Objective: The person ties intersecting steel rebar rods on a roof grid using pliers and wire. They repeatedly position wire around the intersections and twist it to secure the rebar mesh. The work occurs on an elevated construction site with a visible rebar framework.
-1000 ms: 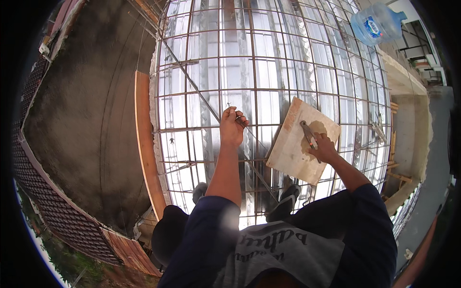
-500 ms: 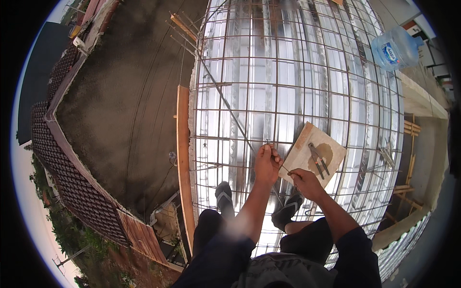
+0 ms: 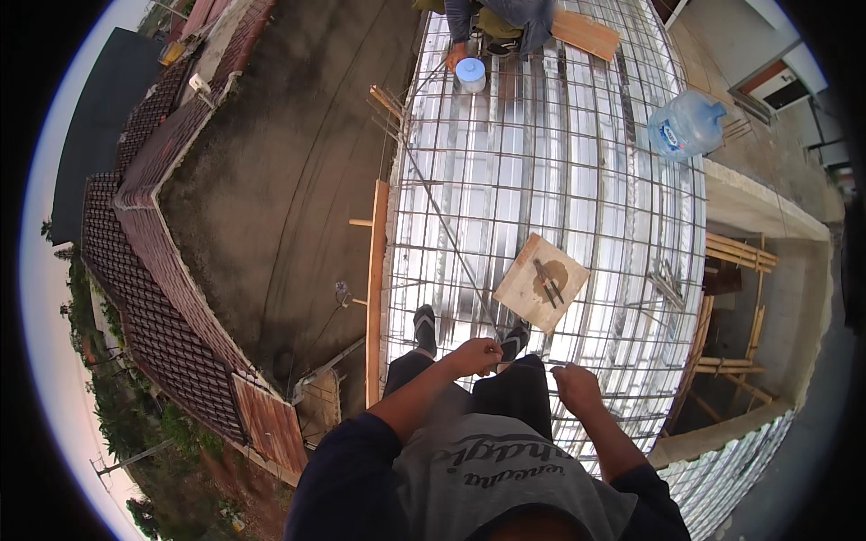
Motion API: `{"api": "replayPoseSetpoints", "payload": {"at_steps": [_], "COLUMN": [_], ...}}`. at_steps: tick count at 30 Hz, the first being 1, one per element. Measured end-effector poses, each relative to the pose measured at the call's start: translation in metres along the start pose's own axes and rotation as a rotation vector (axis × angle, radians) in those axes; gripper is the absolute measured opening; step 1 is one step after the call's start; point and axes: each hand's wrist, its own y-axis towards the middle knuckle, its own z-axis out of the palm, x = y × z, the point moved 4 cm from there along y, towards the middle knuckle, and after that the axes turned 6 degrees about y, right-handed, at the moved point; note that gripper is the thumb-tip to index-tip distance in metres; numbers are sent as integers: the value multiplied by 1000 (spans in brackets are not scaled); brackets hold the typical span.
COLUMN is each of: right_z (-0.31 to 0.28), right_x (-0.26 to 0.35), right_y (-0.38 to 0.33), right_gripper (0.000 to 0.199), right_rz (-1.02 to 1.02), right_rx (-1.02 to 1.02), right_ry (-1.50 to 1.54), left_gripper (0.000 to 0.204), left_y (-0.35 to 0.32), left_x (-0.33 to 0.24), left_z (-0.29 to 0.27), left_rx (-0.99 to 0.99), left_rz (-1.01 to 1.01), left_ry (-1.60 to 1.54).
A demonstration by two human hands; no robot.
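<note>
My left hand point(image 3: 475, 357) is closed, its fingers pinched together above my feet. To its right, my right hand point(image 3: 575, 389) is closed too, thumb and fingers pressed together. A thin wire point(image 3: 528, 364) runs between the two hands, hard to make out against the bright metal. Ahead of them a square wooden board point(image 3: 514, 287) lies on the steel mesh, with a wet-looking brown patch. On that board rest pincers point(image 3: 548, 284), their handles toward me. The mesh of steel bars point(image 3: 541, 198) spreads over shiny ribbed metal sheets.
A large blue water bottle point(image 3: 690, 126) lies at the right edge. At the far end another person point(image 3: 510, 18) crouches beside a white and blue container point(image 3: 470, 75) and a plank point(image 3: 586, 34). A long bar point(image 3: 442, 221) slants across the mesh. Tiled roofs point(image 3: 158, 329) lie left.
Both hands have come back toward my body and moved a little farther apart. My view has tilted, so the crouching person and the container now show at the top.
</note>
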Motion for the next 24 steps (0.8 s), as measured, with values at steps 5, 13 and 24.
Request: {"api": "replayPoseSetpoints", "payload": {"at_steps": [5, 13, 24], "right_z": [-58, -125, -213], "right_x": [41, 70, 108], "right_y": [-28, -22, 141], "right_gripper": [16, 17, 16], "right_rz": [-197, -140, -332], "right_rx": [-16, 36, 205], "right_ry": [-7, 143, -427], "left_gripper": [32, 35, 32], "left_y": [-36, -92, -49], "left_x": [-37, -120, -196], "left_z": [29, 34, -74], "left_rx": [-3, 71, 104], "left_rz": [140, 54, 323], "left_ry": [529, 337, 313]}}
